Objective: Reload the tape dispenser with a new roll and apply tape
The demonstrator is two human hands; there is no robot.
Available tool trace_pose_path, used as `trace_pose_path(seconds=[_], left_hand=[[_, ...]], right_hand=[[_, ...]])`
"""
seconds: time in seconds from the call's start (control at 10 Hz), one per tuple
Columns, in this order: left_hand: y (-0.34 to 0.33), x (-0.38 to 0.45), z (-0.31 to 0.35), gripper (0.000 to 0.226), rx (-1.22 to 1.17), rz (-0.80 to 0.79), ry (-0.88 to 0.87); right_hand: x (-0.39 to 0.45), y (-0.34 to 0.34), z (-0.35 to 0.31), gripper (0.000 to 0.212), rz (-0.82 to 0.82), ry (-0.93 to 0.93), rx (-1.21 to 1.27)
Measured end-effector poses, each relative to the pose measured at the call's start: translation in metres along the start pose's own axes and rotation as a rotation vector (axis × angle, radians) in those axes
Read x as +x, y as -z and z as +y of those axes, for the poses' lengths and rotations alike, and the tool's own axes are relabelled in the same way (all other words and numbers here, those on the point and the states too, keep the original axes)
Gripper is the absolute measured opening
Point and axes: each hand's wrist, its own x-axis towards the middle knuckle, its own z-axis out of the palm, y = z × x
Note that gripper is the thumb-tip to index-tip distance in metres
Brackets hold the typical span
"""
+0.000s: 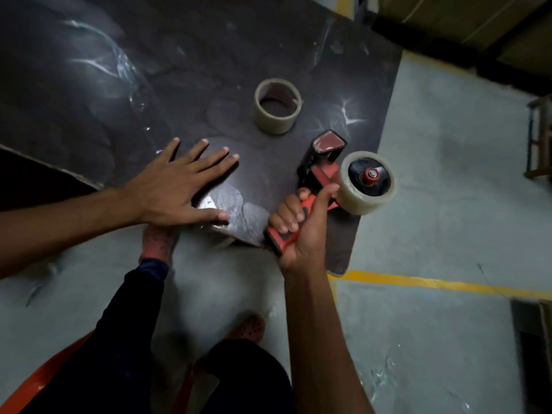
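Observation:
My right hand [298, 228] grips the red and black handle of the tape dispenser [321, 171], whose front end rests on the dark board [209, 55]. A full roll of clear tape [369, 182] sits on the dispenser's hub, off the board's right edge. My left hand [179, 186] lies flat on the board with fingers spread, pressing near its front edge over shiny strips of tape [236, 204]. An almost empty tape roll [277, 106] stands on the board beyond the dispenser.
The board lies on a grey concrete floor [448, 204] with a yellow painted line [433, 283]. Crumpled clear film [125, 70] lies on the board's left. Cardboard boxes [478, 19] stand at the top right. My legs and an orange chair [38, 380] are below.

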Motion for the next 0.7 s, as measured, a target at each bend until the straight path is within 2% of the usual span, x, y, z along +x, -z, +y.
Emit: trace_pose_path(seconds=[0.1, 0.2, 0.3, 0.4, 0.5, 0.6, 0.7], left_hand=[[0.006, 0.015, -0.010, 0.111, -0.010, 0.008, 0.022], [0.007, 0.021, -0.021, 0.113, 0.009, 0.028, 0.007], [0.005, 0.023, -0.030, 0.114, 0.033, 0.038, -0.005], [0.008, 0.023, -0.035, 0.113, 0.037, 0.008, -0.015], [0.011, 0.021, -0.034, 0.111, 0.003, -0.023, -0.004], [0.028, 0.023, -0.043, 0.107, -0.038, 0.034, -0.004], [0.075, 0.035, -0.063, 0.104, -0.118, 0.157, 0.013]], right_hand=[[0.038, -0.008, 0.009, 0.039, -0.016, 0.077, 0.066], [0.062, -0.013, 0.016, 0.039, 0.047, 0.107, 0.093], [0.072, -0.021, 0.013, 0.046, 0.141, 0.028, -0.031], [0.058, -0.019, 0.002, 0.049, 0.311, -0.130, -0.478], [0.015, -0.011, -0.015, 0.058, 0.488, -0.074, -1.063], [-0.011, -0.043, -0.023, 0.043, 0.776, 0.142, -1.604], [0.002, -0.115, -0.036, 0.071, 0.692, 0.539, -1.878]])
